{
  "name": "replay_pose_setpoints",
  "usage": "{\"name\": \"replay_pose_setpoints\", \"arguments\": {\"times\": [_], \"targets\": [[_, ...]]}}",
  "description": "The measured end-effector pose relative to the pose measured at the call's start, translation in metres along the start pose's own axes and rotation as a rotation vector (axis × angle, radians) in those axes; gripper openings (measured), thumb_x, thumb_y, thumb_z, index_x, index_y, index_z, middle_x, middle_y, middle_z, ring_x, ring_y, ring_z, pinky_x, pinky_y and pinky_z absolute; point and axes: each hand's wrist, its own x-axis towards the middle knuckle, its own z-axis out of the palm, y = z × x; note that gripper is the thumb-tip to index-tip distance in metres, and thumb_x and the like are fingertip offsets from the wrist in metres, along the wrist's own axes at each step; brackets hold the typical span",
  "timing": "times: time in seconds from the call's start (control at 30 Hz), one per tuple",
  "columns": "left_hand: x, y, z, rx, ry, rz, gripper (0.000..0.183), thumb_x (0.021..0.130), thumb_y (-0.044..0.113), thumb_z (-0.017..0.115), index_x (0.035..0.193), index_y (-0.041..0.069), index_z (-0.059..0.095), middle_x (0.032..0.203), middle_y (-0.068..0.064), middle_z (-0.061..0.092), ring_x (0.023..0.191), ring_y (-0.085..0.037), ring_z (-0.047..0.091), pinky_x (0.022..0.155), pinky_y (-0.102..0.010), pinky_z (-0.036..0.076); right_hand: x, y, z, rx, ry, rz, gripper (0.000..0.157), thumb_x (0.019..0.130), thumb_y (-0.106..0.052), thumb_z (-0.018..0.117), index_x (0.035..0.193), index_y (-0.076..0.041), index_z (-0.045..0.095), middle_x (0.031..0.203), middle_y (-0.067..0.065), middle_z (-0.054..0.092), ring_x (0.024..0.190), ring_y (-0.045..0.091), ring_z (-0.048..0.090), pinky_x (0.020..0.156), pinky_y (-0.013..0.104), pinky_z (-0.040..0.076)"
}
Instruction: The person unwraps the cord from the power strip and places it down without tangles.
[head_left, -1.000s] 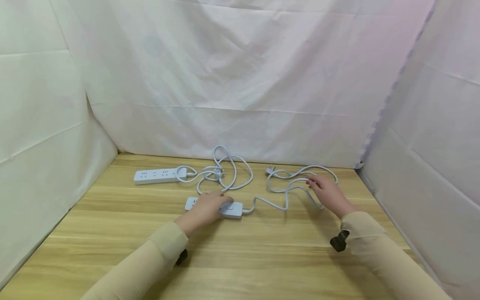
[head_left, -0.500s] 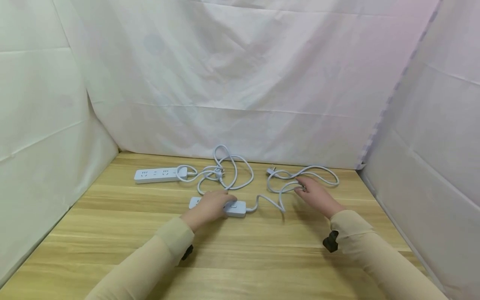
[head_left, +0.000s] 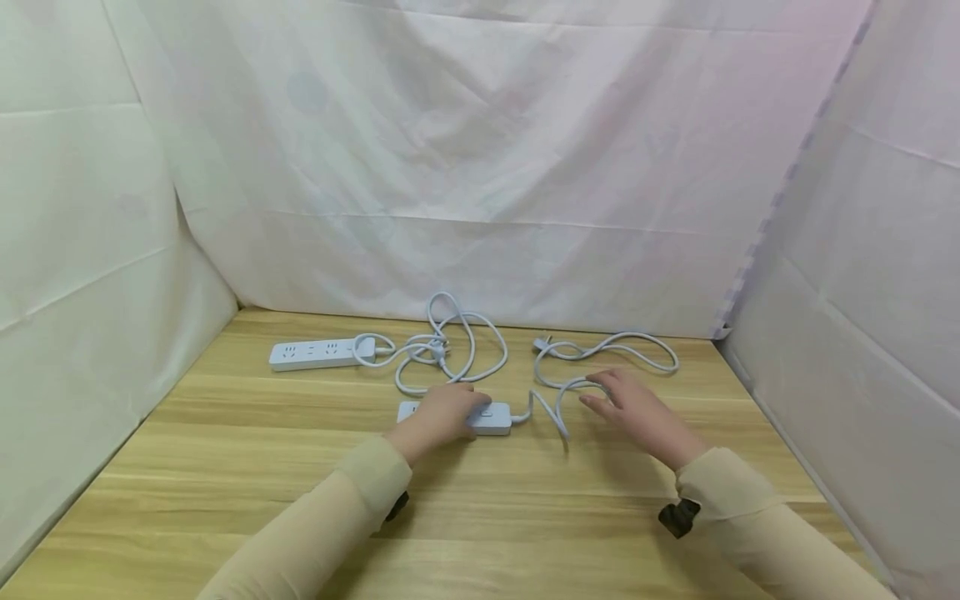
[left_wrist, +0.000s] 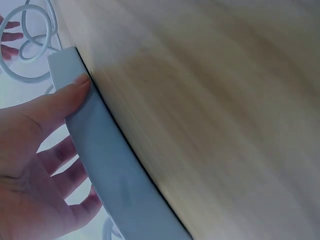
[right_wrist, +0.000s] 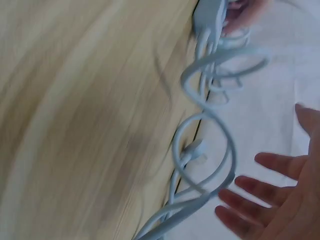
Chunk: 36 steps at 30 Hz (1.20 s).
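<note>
My left hand [head_left: 442, 415] grips the near white power strip [head_left: 493, 422] across its middle, hiding part of its sockets. In the left wrist view, the thumb presses one side of the strip [left_wrist: 110, 160], with the other fingers behind it. To the right, my right hand [head_left: 636, 412] hovers beside this strip's white cord [head_left: 561, 404]. The right wrist view has that hand [right_wrist: 282, 200] with its fingers spread and the looping cord [right_wrist: 220, 122] just by the fingertips; whether they touch is unclear. The cord's plug [head_left: 542, 342] lies farther back on the table.
A second white power strip [head_left: 318, 354] lies at the back left, its tangled cord [head_left: 495, 329] and plug [head_left: 438, 352] beside it. The wooden table [head_left: 300, 475] is bounded by white cloth [head_left: 465, 267] at the back and both sides.
The left hand has slid the near strip to the right. My right hand has moved left, its fingers have spread from the cord, and the raised cord bend has dropped.
</note>
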Motion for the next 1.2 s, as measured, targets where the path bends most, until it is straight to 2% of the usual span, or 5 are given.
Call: {"name": "replay_pose_setpoints", "arguments": {"times": [0.1,0.27,0.5,0.9,1.2], "targets": [[0.005,0.004,0.001,0.009,-0.002,-0.005,0.058,0.073,0.030,0.086,0.126,0.019,0.065,0.107,0.000,0.065,0.096,-0.018,0.061,0.079,-0.037,0.050,-0.006,-0.011,0.004,0.016,0.002,-0.031,0.049,0.097,-0.040,0.059,0.124,0.000,0.061,0.126,0.018,0.057,0.118,0.038,0.052,0.098,0.055,0.040],[0.015,0.009,0.005,0.011,-0.004,-0.024,0.058,0.071,0.031,0.087,0.124,0.020,0.066,0.109,-0.001,0.066,0.097,-0.019,0.062,0.081,-0.039,0.050,-0.015,-0.023,0.016,0.009,0.015,-0.070,0.031,0.092,-0.031,0.068,0.111,-0.006,0.069,0.111,0.007,0.066,0.104,0.029,0.061,0.088,0.048,0.048],[0.029,0.019,0.003,0.018,-0.018,-0.028,0.052,0.073,0.028,0.087,0.120,0.020,0.066,0.108,0.001,0.068,0.096,-0.017,0.062,0.080,-0.035,0.050,-0.016,-0.021,0.033,0.027,0.070,-0.111,0.006,0.090,-0.017,0.070,0.096,-0.017,0.071,0.093,-0.010,0.066,0.088,0.013,0.062,0.078,0.038,0.051],[0.050,0.037,0.003,0.058,-0.031,-0.046,0.054,0.073,0.032,0.086,0.122,0.022,0.064,0.107,0.003,0.068,0.095,-0.016,0.062,0.076,-0.038,0.050,-0.011,-0.009,0.040,0.028,0.033,-0.067,0.006,0.088,-0.012,0.072,0.092,-0.017,0.071,0.088,-0.010,0.065,0.083,0.011,0.061,0.073,0.035,0.050],[0.077,0.040,0.012,0.064,-0.025,-0.079,0.047,0.072,0.030,0.086,0.113,0.022,0.065,0.101,0.002,0.068,0.090,-0.017,0.062,0.072,-0.038,0.050,0.000,0.008,0.032,0.037,0.009,-0.023,0.005,0.090,-0.012,0.069,0.094,-0.012,0.072,0.087,-0.007,0.065,0.084,0.014,0.061,0.074,0.039,0.050]]}}
